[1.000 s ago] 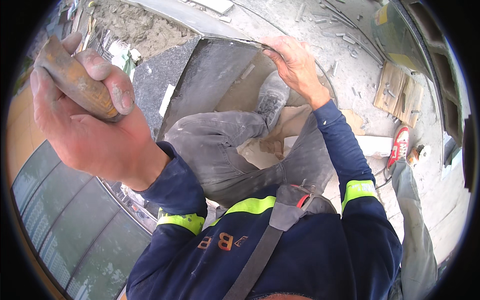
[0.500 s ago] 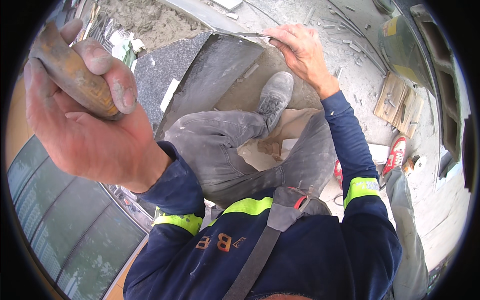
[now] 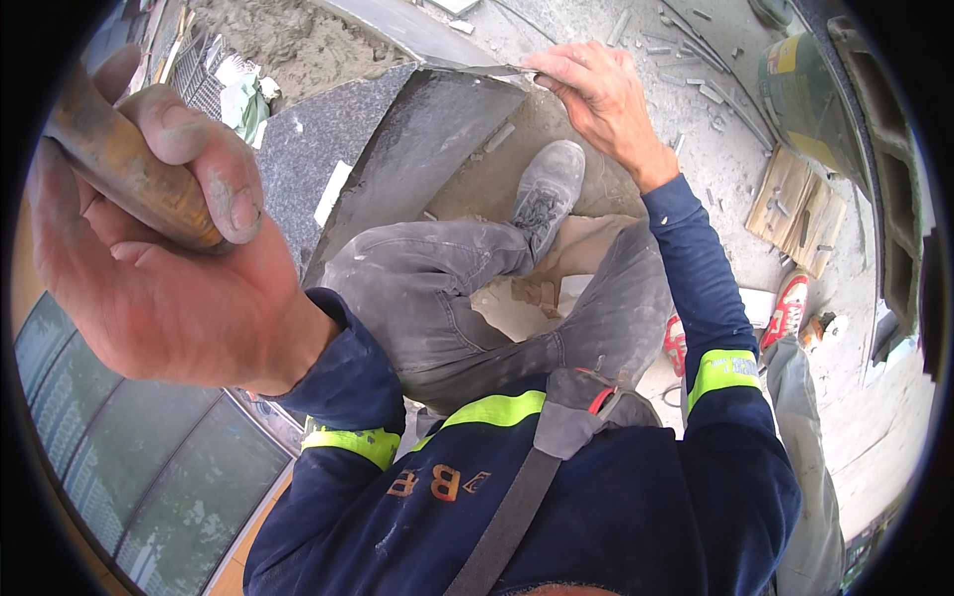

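Brown handle [image 3: 139, 164] | inside left grip [image 3: 164, 288], curled tight | right grip [image 3: 599, 107] pinched on thin strip [image 3: 504, 71] by slab [image 3: 422, 149]

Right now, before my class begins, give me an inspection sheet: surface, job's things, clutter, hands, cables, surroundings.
Surface: pale floor, dusty.
Job's things: dark grey slabs; worn brown object.
Clutter: scattered narrow fragments; wooden board.
Hands: left hand grips the worn brown object; right hand has fingertips by the slabs' upper edge, grip unclear.
Cables: thin dark line on the floor, possibly a cable.
Surroundings: green-and-yellow bucket; another person's red shoe; rough mortar-like bed.
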Tool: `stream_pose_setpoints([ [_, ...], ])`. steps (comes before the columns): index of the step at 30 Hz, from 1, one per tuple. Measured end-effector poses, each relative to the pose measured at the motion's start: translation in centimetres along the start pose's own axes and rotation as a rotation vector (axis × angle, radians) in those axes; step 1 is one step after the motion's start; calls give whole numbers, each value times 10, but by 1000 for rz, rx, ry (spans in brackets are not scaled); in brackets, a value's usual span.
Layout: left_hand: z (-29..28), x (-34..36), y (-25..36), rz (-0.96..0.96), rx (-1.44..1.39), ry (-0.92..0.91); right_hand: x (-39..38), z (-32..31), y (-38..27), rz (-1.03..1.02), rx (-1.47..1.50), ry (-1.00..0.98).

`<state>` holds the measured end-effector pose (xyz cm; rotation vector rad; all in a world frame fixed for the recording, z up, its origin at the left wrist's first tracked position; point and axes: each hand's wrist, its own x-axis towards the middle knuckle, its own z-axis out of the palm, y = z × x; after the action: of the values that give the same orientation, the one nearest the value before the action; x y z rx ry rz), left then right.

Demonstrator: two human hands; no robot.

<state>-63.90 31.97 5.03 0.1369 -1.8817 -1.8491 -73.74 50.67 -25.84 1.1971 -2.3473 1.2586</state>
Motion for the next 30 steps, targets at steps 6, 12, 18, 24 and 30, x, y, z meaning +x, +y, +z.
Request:
stream_pose_setpoints([
  [6,-17,-2,4,-27,46,-9,-27,11,36,-35,-145,-117],
  [12,-5,-3,5,-45,69,34,-41,-1,20,137,-50,-66],
  [18,7,0,2,-53,76,76,-5,2,-7,88,102,5],
  [24,1,-3,4,-22,64,36,-4,8,5,72,121,-19],
  [30,8,-4,0,8,52,31,-32,60,37,129,307,26],
])
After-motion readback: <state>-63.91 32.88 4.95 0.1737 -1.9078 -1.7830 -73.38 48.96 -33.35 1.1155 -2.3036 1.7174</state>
